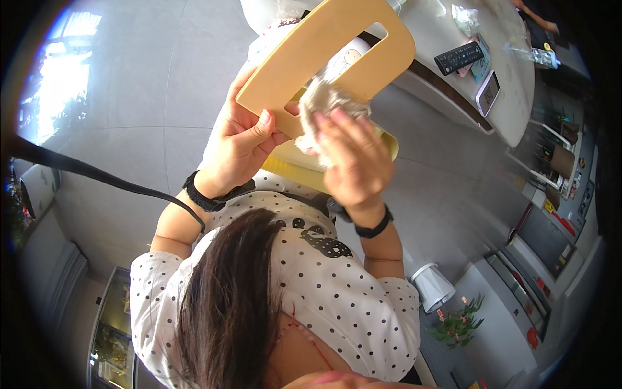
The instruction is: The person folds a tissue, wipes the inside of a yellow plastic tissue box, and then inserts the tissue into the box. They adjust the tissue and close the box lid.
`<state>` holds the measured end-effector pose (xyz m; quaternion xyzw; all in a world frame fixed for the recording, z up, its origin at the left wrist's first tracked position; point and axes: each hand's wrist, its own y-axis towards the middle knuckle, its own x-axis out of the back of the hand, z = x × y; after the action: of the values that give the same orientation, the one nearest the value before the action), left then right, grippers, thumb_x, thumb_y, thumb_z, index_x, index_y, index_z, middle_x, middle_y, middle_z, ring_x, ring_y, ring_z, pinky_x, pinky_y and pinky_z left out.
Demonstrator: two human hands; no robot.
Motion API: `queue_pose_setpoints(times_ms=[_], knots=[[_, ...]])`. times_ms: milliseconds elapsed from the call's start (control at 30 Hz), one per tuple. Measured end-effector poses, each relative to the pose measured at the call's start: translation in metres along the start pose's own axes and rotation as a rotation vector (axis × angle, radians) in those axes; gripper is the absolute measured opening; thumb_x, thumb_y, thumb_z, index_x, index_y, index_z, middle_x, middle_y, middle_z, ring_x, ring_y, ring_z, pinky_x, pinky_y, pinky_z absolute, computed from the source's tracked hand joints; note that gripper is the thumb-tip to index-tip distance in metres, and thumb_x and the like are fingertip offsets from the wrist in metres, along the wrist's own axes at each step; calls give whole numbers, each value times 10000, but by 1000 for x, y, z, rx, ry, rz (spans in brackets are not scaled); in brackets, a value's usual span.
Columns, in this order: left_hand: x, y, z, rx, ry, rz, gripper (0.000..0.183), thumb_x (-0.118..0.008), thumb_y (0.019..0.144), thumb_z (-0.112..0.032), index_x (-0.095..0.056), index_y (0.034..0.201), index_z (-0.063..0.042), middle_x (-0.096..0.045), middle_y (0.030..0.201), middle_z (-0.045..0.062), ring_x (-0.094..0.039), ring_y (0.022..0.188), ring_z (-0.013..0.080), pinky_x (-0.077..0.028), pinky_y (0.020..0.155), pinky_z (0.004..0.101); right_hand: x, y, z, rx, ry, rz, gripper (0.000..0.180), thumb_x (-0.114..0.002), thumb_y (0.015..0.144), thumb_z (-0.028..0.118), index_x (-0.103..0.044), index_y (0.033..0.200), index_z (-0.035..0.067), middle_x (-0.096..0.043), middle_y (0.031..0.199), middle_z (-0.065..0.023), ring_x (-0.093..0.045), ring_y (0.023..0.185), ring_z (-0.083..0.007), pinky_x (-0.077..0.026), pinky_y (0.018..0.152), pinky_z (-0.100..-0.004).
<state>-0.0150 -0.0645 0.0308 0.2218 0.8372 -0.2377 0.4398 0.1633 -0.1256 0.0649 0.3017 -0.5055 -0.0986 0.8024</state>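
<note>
A pale yellow plastic panel (286, 63) with rounded corners and a long cut-out is tilted up in front of me. My left hand (245, 133) grips its lower left edge, thumb on the near face. Against the lower right part of the panel, my right hand (357, 155) presses a crumpled off-white cloth (323, 104); its fingers look blurred. Below the panel, over my lap, another yellow plastic part (296, 170) shows, partly hidden by the hands. Through the cut-out I see a white surface with a cartoon figure (350, 57).
At upper right a light-topped table (510, 82) bears a black remote control (457, 58), a phone-like device (488, 93), a clear plastic bag (465, 19) and a bottle (544, 57). Another person's arm (537, 17) shows beyond. A white bin (432, 287) and a potted plant (457, 323) stand lower right.
</note>
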Motion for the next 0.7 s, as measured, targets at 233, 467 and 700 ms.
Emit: queue_pose_setpoints(times_ms=[233,467,700], knots=[[0,5,-3,51,-35,25,601,-490,1009,-50,-200,1528,-135,-479,1408,139,-538,1278,290,-489,1035,460,2,17,-21,-64,-100,-89,174,-693,854,46,-670,1017,-9,-733,1021,-121,-708,993,-292,-536,945,-410],[2,3,2,92,-6,-33,593,-469,1017,-53,-198,1536,-142,-492,1404,136,-539,1276,286,-483,1043,434,-4,-5,-20,-40,2,-95,129,-696,860,58,-661,979,24,-734,1007,-129,-720,961,-244,-550,913,-368],[12,-3,-1,142,137,-8,557,-484,1022,-96,-227,1515,-113,-541,1347,162,-581,1225,303,-530,982,436,16,-5,-74,-665,164,-654,183,-674,939,73,-593,1056,-43,-687,1003,-116,-657,887,-159,-541,797,-304]])
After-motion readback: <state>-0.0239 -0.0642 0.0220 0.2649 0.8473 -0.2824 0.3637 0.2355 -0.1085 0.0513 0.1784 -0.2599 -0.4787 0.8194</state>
